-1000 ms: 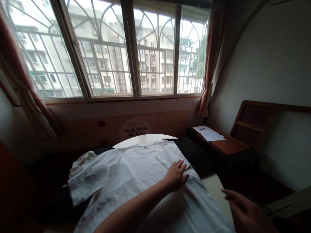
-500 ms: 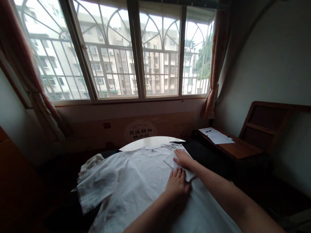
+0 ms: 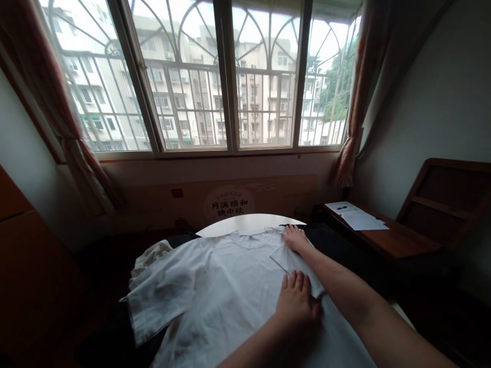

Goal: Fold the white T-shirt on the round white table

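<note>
A white T-shirt [image 3: 226, 276] lies spread out, its collar toward the window and one short sleeve stretched to the left. On the right, its other sleeve is folded inward over the body. My right hand [image 3: 295, 237] rests with extended fingers on the folded part near the shoulder. Closer to me, my left hand [image 3: 297, 299] presses flat on the shirt beside the sleeve's hem, fingers stretched forward and thumb out to the right. Neither hand grips the cloth visibly.
Under the shirt are dark cloth [image 3: 326, 245] and a round white tabletop [image 3: 230, 224]. Crumpled pale fabric [image 3: 149, 259] lies at the left. A wooden bench [image 3: 406, 243] at the right carries white papers [image 3: 364, 221] and a pen. A barred window stands ahead.
My right hand has slid forward across the folded sleeve toward the shoulder. My left hand has shifted slightly nearer and to the right. The view has turned a little left.
</note>
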{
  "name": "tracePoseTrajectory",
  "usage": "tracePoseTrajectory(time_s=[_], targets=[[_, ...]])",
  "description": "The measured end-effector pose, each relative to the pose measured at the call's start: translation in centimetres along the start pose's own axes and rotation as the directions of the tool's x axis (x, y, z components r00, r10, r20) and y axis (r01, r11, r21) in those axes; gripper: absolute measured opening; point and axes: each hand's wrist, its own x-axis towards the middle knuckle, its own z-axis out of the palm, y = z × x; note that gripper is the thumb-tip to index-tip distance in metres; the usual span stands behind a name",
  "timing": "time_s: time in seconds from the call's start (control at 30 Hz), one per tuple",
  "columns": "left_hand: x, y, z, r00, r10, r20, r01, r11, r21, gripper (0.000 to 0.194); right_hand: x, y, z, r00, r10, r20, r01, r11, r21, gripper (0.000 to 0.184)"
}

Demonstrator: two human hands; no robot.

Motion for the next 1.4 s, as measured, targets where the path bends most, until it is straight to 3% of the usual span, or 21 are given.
tracePoseTrajectory(time_s=[0.07, 0.13, 0.27, 0.33, 0.4, 0.5, 0.67, 0.83, 0.9, 0.93, 0.97, 1.0, 1.1, 1.2, 1.3, 1.4], targets=[[0.0, 0.0, 0.0, 1.000, -0.002, -0.003, 0.002, 1.000, 0.000, 0.084, 0.0, -0.6, -0.3, 0.999, 0.004, -0.043, -0.004, 1.000, 0.002, 0.068], [-0.1, 0.1, 0.0, 1.000, -0.002, -0.006, 0.002, 1.000, -0.006, 0.084, -0.3, -1.5, -0.4, 0.994, -0.066, -0.090, 0.067, 0.998, 0.007, 0.068], [-0.3, 0.2, -0.2, 1.000, 0.007, -0.016, -0.008, 0.999, -0.044, 0.084, -1.3, -3.6, 0.5, 0.925, -0.379, -0.036, 0.381, 0.924, 0.039, 0.067], [-0.2, 0.2, -0.1, 1.000, 0.008, -0.021, -0.009, 0.998, -0.057, 0.084, -1.3, -4.5, 1.4, 0.882, -0.471, 0.028, 0.468, 0.881, 0.072, 0.066], [-0.2, 0.1, 0.1, 1.000, 0.011, -0.022, -0.012, 0.998, -0.067, 0.084, -0.9, -5.1, 2.1, 0.875, -0.481, 0.065, 0.473, 0.875, 0.102, 0.069], [-0.1, -0.1, 0.4, 1.000, 0.015, -0.028, -0.017, 0.997, -0.076, 0.082, 0.6, -5.8, 2.6, 0.902, -0.425, 0.081, 0.410, 0.899, 0.154, 0.074], [0.0, -0.2, 0.6, 1.000, 0.012, -0.023, -0.013, 0.999, -0.050, 0.085, 2.6, -6.4, 1.6, 0.928, -0.366, 0.078, 0.321, 0.886, 0.334, 0.077], [0.0, -0.6, 1.2, 0.998, 0.018, -0.057, -0.019, 1.000, -0.016, 0.085, 0.4, -5.3, -1.4, 0.932, -0.338, -0.128, 0.349, 0.751, 0.561, 0.071], [0.1, -0.7, 1.5, 0.997, 0.023, -0.079, -0.023, 1.000, 0.002, 0.085, -2.1, -4.1, -2.6, 0.933, -0.273, -0.236, 0.359, 0.641, 0.679, 0.067], [0.1, -0.7, 1.5, 0.996, 0.021, -0.086, -0.020, 1.000, 0.017, 0.084, -3.6, -3.5, -3.1, 0.943, -0.205, -0.263, 0.334, 0.539, 0.774, 0.064], [0.1, -0.6, 1.5, 0.996, 0.017, -0.093, -0.014, 0.999, 0.036, 0.084, -5.3, -2.8, -3.6, 0.959, -0.115, -0.257, 0.282, 0.374, 0.883, 0.059], [0.1, -0.4, 1.4, 0.995, 0.012, -0.097, -0.007, 0.998, 0.057, 0.082, -7.0, -2.0, -4.0, 0.979, -0.023, -0.200, 0.201, 0.183, 0.962, 0.052], [-0.3, 0.6, 0.4, 0.995, -0.004, -0.103, 0.018, 0.991, 0.135, 0.072, -12.0, 0.4, -5.0, 0.993, 0.112, 0.043, -0.017, -0.219, 0.976, 0.025], [-1.1, 1.5, -1.9, 0.992, -0.009, -0.130, 0.034, 0.982, 0.188, 0.045, -16.4, 2.7, -5.9, 0.952, 0.137, 0.273, -0.165, -0.520, 0.838, 0.018], [-2.6, 0.5, -5.9, 0.962, -0.069, -0.265, 0.111, 0.983, 0.148, 0.024, -19.8, 4.8, -7.0, 0.918, 0.091, 0.386, -0.258, -0.603, 0.755, 0.023], [-5.7, -3.1, -11.9, 0.884, -0.183, -0.431, 0.242, 0.966, 0.086, 0.031, -22.7, 6.2, -8.3, 0.900, -0.021, 0.436, -0.360, -0.598, 0.716, 0.023]])
